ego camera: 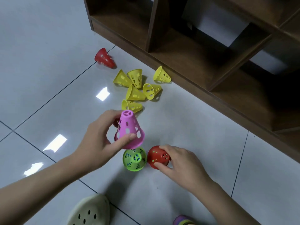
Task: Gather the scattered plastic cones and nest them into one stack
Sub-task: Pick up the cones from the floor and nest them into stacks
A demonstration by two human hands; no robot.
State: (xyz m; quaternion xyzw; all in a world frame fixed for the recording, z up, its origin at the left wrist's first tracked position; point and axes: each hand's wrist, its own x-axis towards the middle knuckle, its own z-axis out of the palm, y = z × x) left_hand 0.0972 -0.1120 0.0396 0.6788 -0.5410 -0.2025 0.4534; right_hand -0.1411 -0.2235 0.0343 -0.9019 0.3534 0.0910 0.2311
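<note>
While my left hand (97, 142) pinches the pink cone (129, 129) above the green stack (135, 159), my right hand (177, 161) grips the red cone (156, 157) on the floor (48, 62). I judge these perforated shells light, stiff and slick; hold near the wide rim. Yellow cones (135, 88) lie scattered beyond.

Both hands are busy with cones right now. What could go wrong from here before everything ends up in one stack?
1. The left hand holds the pink cone tilted by its rim above the green cone; lowered askew, it may jam or tip the green one.
2. The right hand grips a red cone touching the green one, so lifting could knock it.
3. The far red cone lies apart from the yellow cones and could be missed.
</note>
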